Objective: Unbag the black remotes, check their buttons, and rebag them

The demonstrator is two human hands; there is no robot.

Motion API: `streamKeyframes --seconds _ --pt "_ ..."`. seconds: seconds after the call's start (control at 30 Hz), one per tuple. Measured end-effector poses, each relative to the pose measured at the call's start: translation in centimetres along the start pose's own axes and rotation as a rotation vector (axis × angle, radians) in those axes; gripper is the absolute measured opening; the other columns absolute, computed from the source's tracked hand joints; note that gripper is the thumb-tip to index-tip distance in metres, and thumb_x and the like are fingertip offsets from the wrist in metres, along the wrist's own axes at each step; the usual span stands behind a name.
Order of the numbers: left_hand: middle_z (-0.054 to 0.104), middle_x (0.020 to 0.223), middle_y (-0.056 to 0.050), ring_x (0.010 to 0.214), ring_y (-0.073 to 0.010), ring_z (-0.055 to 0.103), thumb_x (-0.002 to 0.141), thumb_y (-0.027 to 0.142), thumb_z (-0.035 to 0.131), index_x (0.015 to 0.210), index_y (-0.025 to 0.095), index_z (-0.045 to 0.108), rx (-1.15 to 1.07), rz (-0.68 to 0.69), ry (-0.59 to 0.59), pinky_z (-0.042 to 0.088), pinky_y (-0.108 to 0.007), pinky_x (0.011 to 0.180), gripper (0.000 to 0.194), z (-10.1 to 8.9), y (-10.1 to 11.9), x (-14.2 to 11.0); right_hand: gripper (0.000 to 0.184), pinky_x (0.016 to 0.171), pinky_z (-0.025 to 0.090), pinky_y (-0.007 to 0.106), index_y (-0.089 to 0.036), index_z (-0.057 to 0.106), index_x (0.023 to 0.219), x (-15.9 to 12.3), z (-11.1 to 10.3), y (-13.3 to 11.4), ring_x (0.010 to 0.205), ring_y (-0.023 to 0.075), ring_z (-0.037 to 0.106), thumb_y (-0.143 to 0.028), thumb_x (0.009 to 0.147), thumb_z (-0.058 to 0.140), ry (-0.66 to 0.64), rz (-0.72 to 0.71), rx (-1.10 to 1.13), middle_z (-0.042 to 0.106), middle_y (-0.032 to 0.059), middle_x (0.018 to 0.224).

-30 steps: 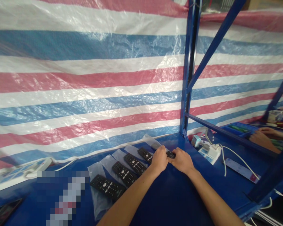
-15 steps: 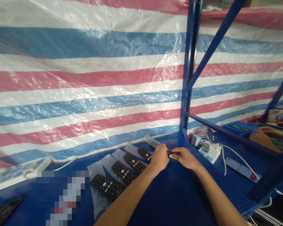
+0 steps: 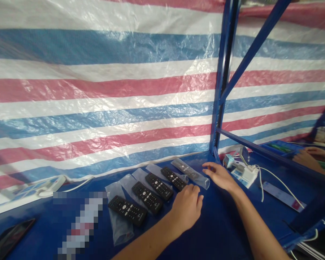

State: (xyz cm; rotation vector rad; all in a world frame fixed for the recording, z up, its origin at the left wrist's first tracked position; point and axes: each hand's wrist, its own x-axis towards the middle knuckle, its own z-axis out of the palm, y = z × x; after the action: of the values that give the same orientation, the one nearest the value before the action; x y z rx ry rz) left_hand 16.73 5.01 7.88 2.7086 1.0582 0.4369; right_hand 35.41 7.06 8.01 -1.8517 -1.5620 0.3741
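Several black remote controls lie in a slanted row on the blue table. At the far right end, a remote inside a clear plastic bag (image 3: 191, 173) lies flat. My right hand (image 3: 218, 175) is just right of that bag, open, fingers stretched toward it with nothing in them. My left hand (image 3: 188, 207) is palm down by the near end of the fourth remote (image 3: 173, 178), fingers loosely bent and thumb apart; it holds nothing that I can see. Further left are the third remote (image 3: 159, 186), the second remote (image 3: 147, 197) and the first remote (image 3: 127, 210), each lying on a plastic bag.
A white power strip (image 3: 245, 175) with cables stands right, beside a phone-like slab (image 3: 283, 195). Blue rack posts (image 3: 223, 79) rise behind. A dark device (image 3: 12, 240) lies at lower left. Another person's hands (image 3: 311, 159) work by a blue tray (image 3: 278, 147) at far right.
Both hands have come off the rightmost remote, which now lies fully visible in its bag. My left hand moved back toward me to the fourth remote; my right hand drew slightly right.
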Motion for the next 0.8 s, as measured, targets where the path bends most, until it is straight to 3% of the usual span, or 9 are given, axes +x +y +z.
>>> streamKeyframes --seconds 0.13,0.33,0.43,0.63,0.8 --pt "0.063 0.09 -0.003 0.086 -0.018 0.059 0.091 0.021 0.04 0.088 0.02 0.057 0.066 0.06 -0.051 0.048 -0.029 0.075 0.017 0.5 0.2 -3.6 0.045 0.073 0.044 0.031 -0.018 0.067 0.095 -0.5 2.2 -1.9 0.087 0.0226 0.063 -0.057 0.081 0.051 -0.002 -0.001 -0.327 0.065 0.0093 0.1" --pt "0.063 0.079 -0.001 0.075 -0.0154 0.06 0.087 0.016 0.044 0.079 0.021 0.055 0.089 0.164 0.078 0.046 -0.026 0.067 0.014 2.8 -0.9 -6.3 0.035 0.074 0.045 0.03 -0.017 0.068 0.091 -0.4 4.0 -2.6 0.094 0.0245 0.064 -0.048 0.081 0.055 -0.056 -0.005 -0.537 0.064 0.0111 0.103" --pt "0.062 0.074 0.001 0.07 -0.015 0.059 0.085 0.013 0.045 0.077 0.021 0.053 0.097 0.2 0.162 0.044 -0.026 0.061 0.014 3.6 -1.7 -6.7 0.036 0.074 0.046 0.03 -0.018 0.069 0.091 0.1 3.6 -2.0 0.094 0.0243 0.065 -0.048 0.081 0.053 -0.04 0.031 -0.544 0.065 0.0108 0.104" --pt "0.061 0.074 0.001 0.069 -0.0154 0.059 0.084 0.011 0.044 0.079 0.022 0.053 0.097 0.217 0.253 0.046 -0.027 0.062 0.015 4.2 -2.4 -7.0 0.039 0.072 0.046 0.033 -0.015 0.069 0.099 2.0 1.5 0.5 0.095 0.0269 0.064 -0.047 0.084 0.051 0.06 0.255 -0.582 0.063 0.0149 0.108" --pt "0.061 0.075 0.0 0.07 -0.0149 0.059 0.084 0.011 0.044 0.08 0.022 0.053 0.098 0.208 0.272 0.048 -0.026 0.066 0.014 4.4 -2.7 -6.9 0.04 0.075 0.045 0.036 -0.014 0.067 0.102 2.6 0.7 1.6 0.1 0.0294 0.061 -0.047 0.086 0.051 0.112 0.277 -0.616 0.061 0.0179 0.109"
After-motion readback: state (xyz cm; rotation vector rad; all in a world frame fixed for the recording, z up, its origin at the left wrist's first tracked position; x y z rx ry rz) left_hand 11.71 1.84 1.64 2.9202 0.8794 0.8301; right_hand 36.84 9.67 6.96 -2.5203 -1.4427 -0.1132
